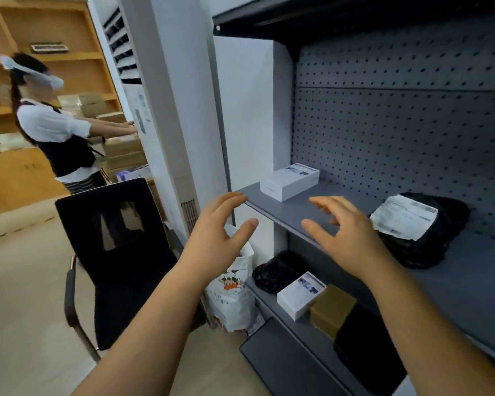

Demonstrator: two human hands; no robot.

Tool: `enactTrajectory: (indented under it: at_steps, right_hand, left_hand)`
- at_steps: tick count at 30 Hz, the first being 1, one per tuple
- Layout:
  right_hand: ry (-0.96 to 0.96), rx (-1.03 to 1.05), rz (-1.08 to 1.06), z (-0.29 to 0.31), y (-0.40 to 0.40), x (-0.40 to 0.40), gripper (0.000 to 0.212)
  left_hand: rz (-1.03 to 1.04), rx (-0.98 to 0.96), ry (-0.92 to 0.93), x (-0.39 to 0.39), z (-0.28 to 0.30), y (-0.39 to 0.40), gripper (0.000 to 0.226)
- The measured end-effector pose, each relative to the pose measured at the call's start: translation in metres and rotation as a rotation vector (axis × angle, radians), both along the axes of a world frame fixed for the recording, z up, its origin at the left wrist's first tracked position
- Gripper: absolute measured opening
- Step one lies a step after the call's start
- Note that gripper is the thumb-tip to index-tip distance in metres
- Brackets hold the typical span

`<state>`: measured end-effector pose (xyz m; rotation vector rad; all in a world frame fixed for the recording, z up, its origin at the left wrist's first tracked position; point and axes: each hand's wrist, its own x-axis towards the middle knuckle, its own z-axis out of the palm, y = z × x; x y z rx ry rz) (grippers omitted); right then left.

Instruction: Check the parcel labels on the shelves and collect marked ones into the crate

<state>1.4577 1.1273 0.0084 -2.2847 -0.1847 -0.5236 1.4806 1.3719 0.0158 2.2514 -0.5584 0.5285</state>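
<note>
Two bare hands raised before a grey metal shelving unit (297,207) with a pegboard back. The left hand (215,232) and right hand (340,232) both have spread, loosely curved fingers and hold nothing; neither touches a parcel.

Upper shelf, two parcels: a white box (289,181) near the front left corner, long axis running from front-left toward back-right, its label on the far end of the top; and a black bag parcel (429,241) well to the right, its white label (403,217) face up and tilted.

Lower shelf, four parcels in a touching row: a small black bag (277,271), a second white box (300,295) with its label at the far end, a brown box (332,310), and a large black parcel (366,347) nearest the camera.
</note>
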Motion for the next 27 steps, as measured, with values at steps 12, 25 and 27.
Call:
enactTrajectory:
  at_steps: [12,25,27]
  right_hand:
    - [0.154,-0.072,-0.175,-0.029,-0.003,0.136,0.05]
    - [0.263,0.027,-0.622,-0.046,0.062,0.268,0.045]
    - [0.284,0.05,-0.669,-0.054,0.07,0.273,0.045]
  left_hand:
    - [-0.162,0.04,0.083,0.204,-0.021,-0.014,0.043]
    - [-0.6,0.197,0.335,0.385,-0.061,-0.03,0.041]
    - [-0.687,0.165,0.395,0.391,-0.067,-0.031,0.028]
